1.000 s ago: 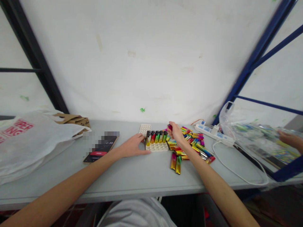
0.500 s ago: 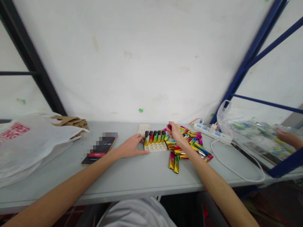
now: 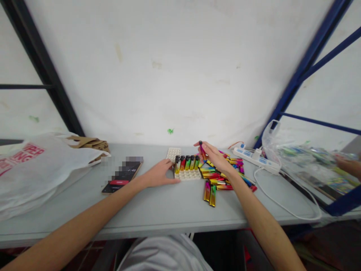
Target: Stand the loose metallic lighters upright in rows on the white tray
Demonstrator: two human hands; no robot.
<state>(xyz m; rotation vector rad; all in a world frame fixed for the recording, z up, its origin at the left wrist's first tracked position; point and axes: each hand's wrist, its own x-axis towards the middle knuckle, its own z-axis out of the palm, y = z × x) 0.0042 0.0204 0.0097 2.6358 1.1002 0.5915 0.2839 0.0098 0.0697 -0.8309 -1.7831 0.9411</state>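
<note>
A white slotted tray lies on the grey table with several colourful lighters standing in its back row. My left hand rests flat against the tray's left side, fingers apart. My right hand hovers just right of the tray and pinches a lighter upright between thumb and fingertips, the other fingers stretched out. A heap of loose metallic lighters lies under and beside that hand.
A phone lies left of the tray, with a white plastic bag and brown paper further left. A white power strip and its cable sit at the right, beside a plastic bag of goods. Another person's hand shows at far right.
My right hand has opened from a fist into a fingertip pinch and raised the lighter slightly, shifting right of the tray. The left hand has stayed put.
</note>
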